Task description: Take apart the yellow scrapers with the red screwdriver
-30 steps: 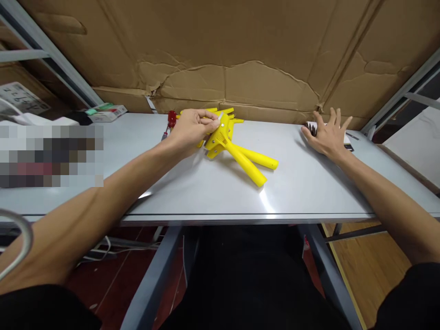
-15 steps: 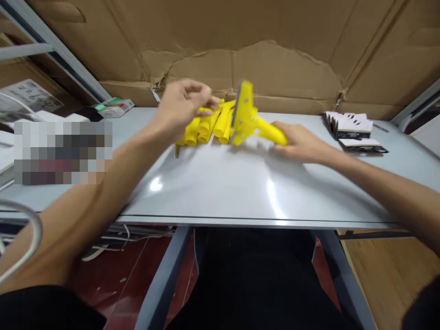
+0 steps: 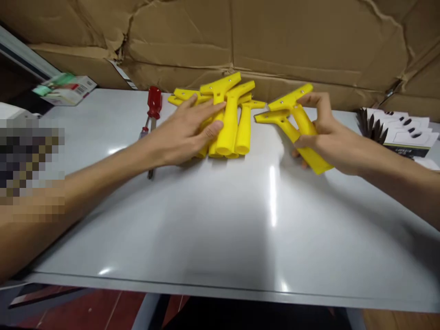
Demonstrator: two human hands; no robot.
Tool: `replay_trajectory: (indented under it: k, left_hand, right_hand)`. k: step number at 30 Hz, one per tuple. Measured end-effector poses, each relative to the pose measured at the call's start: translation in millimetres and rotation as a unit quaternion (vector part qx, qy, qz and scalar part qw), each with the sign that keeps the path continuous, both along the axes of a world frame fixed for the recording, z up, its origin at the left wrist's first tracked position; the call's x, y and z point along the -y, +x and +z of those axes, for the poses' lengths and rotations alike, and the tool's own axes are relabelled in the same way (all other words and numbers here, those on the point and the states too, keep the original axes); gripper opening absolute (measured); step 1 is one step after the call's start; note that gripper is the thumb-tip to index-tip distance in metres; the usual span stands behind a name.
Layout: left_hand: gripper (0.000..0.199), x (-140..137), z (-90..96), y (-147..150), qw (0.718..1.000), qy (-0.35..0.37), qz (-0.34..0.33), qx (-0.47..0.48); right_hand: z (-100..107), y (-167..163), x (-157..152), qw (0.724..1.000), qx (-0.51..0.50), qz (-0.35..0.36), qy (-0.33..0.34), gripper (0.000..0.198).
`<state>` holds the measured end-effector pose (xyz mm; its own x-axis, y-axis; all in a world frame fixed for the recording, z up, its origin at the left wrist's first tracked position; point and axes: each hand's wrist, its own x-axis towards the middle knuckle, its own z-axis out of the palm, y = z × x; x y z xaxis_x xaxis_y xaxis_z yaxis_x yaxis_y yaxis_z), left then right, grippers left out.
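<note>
A heap of yellow scrapers (image 3: 224, 133) lies on the grey-white table, hollow handle ends facing me. My left hand (image 3: 192, 128) rests over the left side of this heap, fingers stretched out and thumb apart, covering some handles. To the right, my right hand (image 3: 323, 130) is closed around two more yellow scrapers (image 3: 311, 153), with the thumb across a handle. Their wide heads point left and overlap, and the fingers behind them are partly hidden. Left of the heap lie a red-handled screwdriver (image 3: 154, 101) and a smaller screwdriver (image 3: 144, 132), both partly behind my left forearm.
Folded black-and-white cards (image 3: 405, 130) stand in a row at the right. A small printed box (image 3: 70, 89) is at the back left, near a blurred-out patch. Brown cardboard (image 3: 192, 41) walls off the back of the table (image 3: 220, 220).
My view has moved closer to the table. The right hand, earlier holding one raised scraper, is now lower with two. My left hand has come down onto the heap, and the screwdrivers show.
</note>
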<state>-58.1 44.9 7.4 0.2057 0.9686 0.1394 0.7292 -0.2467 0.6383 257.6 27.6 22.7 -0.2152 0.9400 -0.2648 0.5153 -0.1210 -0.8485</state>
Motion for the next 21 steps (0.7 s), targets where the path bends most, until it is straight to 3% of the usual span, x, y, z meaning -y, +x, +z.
replay_trajectory:
  k: [3,5,9,13,17,21]
  left_hand:
    - [0.06,-0.5,-8.8,6.4,0.992,0.026,-0.093,-0.078]
    - [0.066,-0.6,-14.6,10.8,0.989,0.038,-0.112,-0.09]
    - [0.068,0.3,-16.6,21.6,0.986,0.047,-0.123,-0.104]
    - [0.067,-2.0,-6.1,27.4,0.976,0.073,-0.165,-0.124]
    - [0.067,-8.6,3.1,32.0,0.966,0.096,-0.189,-0.148]
    - [0.072,-11.1,1.9,47.5,0.958,0.105,-0.19,-0.188]
  right_hand:
    - [1.7,-3.6,-5.5,0.999,0.03,0.023,-0.038,0.05]
    - [5.5,-4.2,-8.3,0.993,0.113,0.038,-0.006,0.041]
    - [11.9,1.6,-9.7,0.945,0.295,0.087,0.111,0.047]
    - [10.6,10.6,-12.1,0.913,0.342,0.135,0.176,0.053]
    - [4.0,10.0,-22.1,0.916,0.335,0.116,0.187,0.058]
    - [-6.8,3.5,-25.2,0.934,0.321,0.083,0.133,0.062]
